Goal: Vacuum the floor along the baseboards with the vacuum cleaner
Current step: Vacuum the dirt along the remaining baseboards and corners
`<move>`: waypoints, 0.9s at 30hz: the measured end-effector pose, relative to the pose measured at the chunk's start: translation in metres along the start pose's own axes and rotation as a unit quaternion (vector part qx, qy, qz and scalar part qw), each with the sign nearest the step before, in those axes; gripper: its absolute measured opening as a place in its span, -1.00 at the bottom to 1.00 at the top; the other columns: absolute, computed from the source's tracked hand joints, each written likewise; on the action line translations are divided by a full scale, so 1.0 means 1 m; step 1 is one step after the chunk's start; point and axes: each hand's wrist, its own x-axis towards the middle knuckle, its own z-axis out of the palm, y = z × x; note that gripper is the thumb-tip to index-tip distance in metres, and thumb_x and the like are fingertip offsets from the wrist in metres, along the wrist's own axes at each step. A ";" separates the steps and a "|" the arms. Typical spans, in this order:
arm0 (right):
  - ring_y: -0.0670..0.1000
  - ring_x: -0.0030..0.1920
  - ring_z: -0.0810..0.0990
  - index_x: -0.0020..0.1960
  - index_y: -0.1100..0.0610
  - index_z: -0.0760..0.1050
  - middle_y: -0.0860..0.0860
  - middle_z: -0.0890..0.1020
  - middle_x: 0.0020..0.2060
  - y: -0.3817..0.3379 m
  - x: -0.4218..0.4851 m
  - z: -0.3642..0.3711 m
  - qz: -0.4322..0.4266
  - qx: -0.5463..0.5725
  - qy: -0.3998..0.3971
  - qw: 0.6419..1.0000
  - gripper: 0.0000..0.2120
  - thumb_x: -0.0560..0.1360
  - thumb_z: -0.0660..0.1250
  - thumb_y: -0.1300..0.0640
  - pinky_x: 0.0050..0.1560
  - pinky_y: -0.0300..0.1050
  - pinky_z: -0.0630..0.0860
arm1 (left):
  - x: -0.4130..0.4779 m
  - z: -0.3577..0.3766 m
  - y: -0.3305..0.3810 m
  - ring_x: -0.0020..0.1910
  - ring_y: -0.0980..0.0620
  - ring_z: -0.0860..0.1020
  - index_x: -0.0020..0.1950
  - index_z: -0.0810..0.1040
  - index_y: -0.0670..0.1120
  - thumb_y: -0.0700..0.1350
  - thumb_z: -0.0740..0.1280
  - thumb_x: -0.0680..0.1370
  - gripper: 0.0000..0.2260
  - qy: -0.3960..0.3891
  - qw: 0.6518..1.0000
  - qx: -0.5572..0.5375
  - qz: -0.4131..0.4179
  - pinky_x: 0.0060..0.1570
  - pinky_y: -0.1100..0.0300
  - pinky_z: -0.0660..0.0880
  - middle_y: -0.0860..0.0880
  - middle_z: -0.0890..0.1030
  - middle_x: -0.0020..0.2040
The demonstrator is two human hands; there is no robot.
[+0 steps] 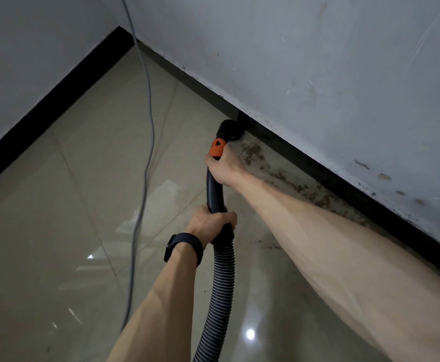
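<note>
A black vacuum wand [215, 189] with an orange collar [216, 147] points at the black baseboard [318, 165] of the right wall. Its nozzle [233, 129] touches the floor right at the baseboard. My right hand [222, 165] grips the wand just below the orange collar. My left hand [211, 223], with a black band on the wrist, grips the lower end where the ribbed grey hose [218, 291] joins. Brown dirt [279, 176] lies on the glossy beige tiles along the baseboard, behind the nozzle toward me.
A grey power cable [145, 152] hangs down from the top and trails across the tiles on the left. Another black baseboard [56, 100] runs along the left wall to the corner [120, 28]. The right wall is stained white.
</note>
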 end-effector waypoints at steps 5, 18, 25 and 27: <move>0.20 0.24 0.58 0.56 0.23 0.20 0.19 0.57 0.30 0.005 -0.019 0.005 -0.001 -0.006 0.034 0.999 -0.39 0.67 0.26 -0.08 0.00 -0.16 0.38 | -0.018 -0.005 -0.008 -0.19 -0.19 0.68 -0.12 0.58 -0.18 -0.13 0.48 0.17 -0.68 -0.019 1.000 0.007 0.000 -0.10 -0.19 0.64 -0.16 0.69 -0.22; 0.19 0.17 0.63 0.46 0.13 0.29 0.15 0.59 0.22 0.015 -0.070 0.042 0.028 0.028 -0.010 0.999 -0.50 0.63 0.33 -0.06 0.21 0.18 0.62 | -0.054 -0.022 -0.058 -0.33 -0.04 0.61 -0.13 0.54 -0.15 -0.21 0.47 0.32 -0.81 0.017 0.998 0.059 0.001 -0.24 0.10 0.61 -0.07 0.63 -0.30; 0.17 0.17 0.63 0.54 0.10 0.25 0.11 0.58 0.23 0.025 -0.082 0.062 0.040 0.006 -0.008 0.999 -0.41 0.62 0.35 -0.09 0.24 0.18 0.61 | -0.056 -0.024 -0.086 -0.38 -0.02 0.60 -0.21 0.50 -0.13 -0.23 0.46 0.30 -0.83 0.006 1.000 0.007 0.000 -0.30 0.12 0.61 -0.03 0.60 -0.38; 0.15 0.16 0.63 0.51 0.08 0.29 0.10 0.59 0.20 0.028 -0.080 0.059 0.039 0.006 -0.001 0.999 -0.45 0.61 0.36 -0.08 0.24 0.19 0.61 | -0.052 -0.020 -0.086 -0.33 -0.07 0.62 -0.19 0.50 -0.13 -0.18 0.46 0.26 -0.79 0.002 1.000 -0.007 0.009 -0.22 -0.02 0.66 -0.06 0.62 -0.33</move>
